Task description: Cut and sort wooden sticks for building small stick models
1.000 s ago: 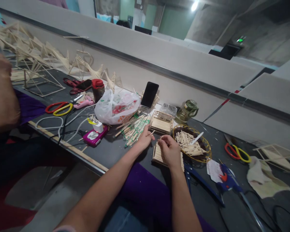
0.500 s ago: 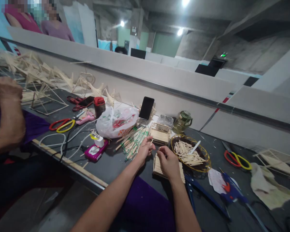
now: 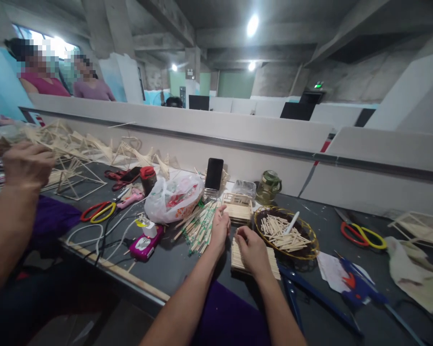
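Note:
My left hand is closed, its fingers curled in beside a fan of wooden sticks with green wrapping. Anything at its fingertips is too small to make out. My right hand rests over a stack of short wooden sticks laid side by side, thumb and fingers pinched together near its upper left edge. What the pinch holds is hidden. Behind my hands is a small stick-built piece with a railed back. A yellow-rimmed basket of loose short sticks and a white blade-like tool lies to the right.
Blue long-handled cutters, a blue glue gun, a cloth and scissors lie rightward. A propped phone, jar, plastic bag and purple power strip surround the work. A co-worker's arm is at left.
The head view has tilted up, so the table sits lower. The short stick seen at my left fingertips no longer shows clearly. My right hand stays over the stack.

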A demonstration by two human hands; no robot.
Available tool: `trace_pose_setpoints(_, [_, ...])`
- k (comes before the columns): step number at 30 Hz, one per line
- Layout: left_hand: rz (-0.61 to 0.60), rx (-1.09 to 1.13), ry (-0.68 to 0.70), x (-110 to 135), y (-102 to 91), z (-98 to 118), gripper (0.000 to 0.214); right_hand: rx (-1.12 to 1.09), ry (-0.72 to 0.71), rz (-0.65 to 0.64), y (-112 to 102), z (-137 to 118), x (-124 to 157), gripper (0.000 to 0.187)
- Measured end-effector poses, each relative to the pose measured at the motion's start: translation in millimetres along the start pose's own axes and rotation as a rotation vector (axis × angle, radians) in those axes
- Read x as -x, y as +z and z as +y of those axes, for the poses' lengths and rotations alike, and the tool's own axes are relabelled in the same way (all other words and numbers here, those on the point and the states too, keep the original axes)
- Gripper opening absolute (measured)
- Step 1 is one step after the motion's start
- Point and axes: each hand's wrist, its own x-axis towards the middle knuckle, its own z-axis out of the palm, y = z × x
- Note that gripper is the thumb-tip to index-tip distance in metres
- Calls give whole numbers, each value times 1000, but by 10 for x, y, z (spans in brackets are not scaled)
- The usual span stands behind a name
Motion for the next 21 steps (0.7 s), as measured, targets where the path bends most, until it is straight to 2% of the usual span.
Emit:
trace_pose_setpoints(6, [-69, -34, 7, 84, -79, 81, 56, 12, -18, 12, 22, 27, -11, 13])
trace_pose_setpoints(11, [-106, -190, 31, 136, -61, 159, 67, 71, 10, 50, 11, -6, -11, 15])
trace_pose_setpoints(16, [-237, -247, -65, 93, -128, 174, 51, 77, 17, 45, -24, -55, -19, 14])
trace_pose_setpoints(21, [-232, -262, -88, 61, -183, 163, 46, 48, 27, 48, -36, -62, -21, 12])
